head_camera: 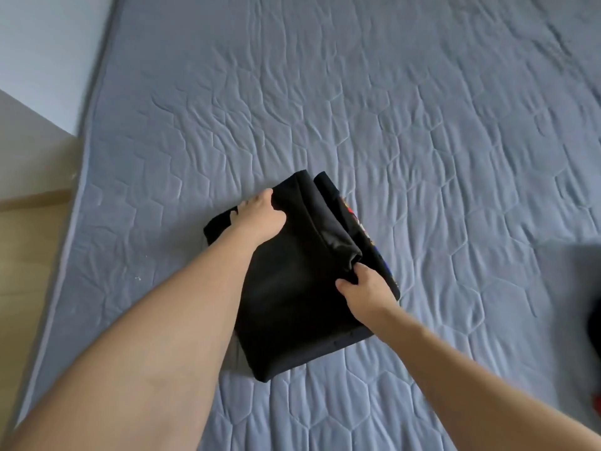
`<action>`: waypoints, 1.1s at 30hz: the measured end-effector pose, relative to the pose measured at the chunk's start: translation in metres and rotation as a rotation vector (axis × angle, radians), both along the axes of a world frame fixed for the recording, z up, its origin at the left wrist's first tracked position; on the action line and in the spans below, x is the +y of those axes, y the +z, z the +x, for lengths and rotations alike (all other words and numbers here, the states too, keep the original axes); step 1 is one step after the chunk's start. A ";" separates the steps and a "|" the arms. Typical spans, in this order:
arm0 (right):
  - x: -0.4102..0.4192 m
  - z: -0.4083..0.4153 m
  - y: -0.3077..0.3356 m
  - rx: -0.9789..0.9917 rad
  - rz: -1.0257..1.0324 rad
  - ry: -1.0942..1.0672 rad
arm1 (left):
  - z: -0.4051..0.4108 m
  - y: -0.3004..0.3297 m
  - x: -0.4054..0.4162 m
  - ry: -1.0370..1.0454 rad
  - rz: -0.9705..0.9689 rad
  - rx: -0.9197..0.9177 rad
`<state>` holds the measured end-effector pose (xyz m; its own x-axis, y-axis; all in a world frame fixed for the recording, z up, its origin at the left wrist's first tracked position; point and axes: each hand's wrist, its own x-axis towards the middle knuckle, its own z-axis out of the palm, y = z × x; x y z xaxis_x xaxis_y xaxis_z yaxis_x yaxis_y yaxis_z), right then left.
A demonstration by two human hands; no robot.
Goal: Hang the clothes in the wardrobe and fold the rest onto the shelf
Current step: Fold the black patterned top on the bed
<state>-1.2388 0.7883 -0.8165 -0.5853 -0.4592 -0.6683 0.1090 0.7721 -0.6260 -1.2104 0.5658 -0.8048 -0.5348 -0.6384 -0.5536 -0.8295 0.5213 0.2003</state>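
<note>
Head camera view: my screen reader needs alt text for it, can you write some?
Two bare hands fold a black garment on a blue-grey quilted mattress. The left hand grips the cloth's far left edge; the right hand pinches a rolled fold near a colourful print along its right side.

A home bedroom: quilted blue-grey mattress (390,125) beside a pale wall (48,43).

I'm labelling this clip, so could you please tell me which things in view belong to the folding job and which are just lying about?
In the job: black garment, left hand, right hand.
Lying about: blue mattress, blurred dark and red thing at the right edge.
</note>
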 end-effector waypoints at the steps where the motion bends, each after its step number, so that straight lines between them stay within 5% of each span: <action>1: 0.009 -0.002 0.002 0.026 -0.004 -0.016 | -0.004 -0.002 0.000 -0.046 0.004 -0.021; 6: 0.055 -0.022 0.001 0.053 0.229 0.031 | -0.028 -0.017 0.013 -0.222 -0.027 -0.090; 10: 0.050 -0.035 0.001 0.140 0.058 -0.164 | -0.041 -0.023 0.016 -0.207 -0.067 -0.061; 12: 0.032 -0.035 -0.004 0.252 0.096 -0.034 | -0.041 -0.022 0.016 -0.165 -0.048 0.001; 17: -0.002 -0.017 -0.018 0.502 0.192 0.203 | -0.037 0.002 0.008 0.203 0.421 0.292; 25: 0.001 -0.029 -0.015 0.183 0.094 -0.006 | -0.039 0.020 -0.006 0.283 0.690 0.288; 33: 0.002 -0.042 -0.014 -0.090 0.102 0.084 | -0.072 0.014 0.009 0.008 0.512 0.250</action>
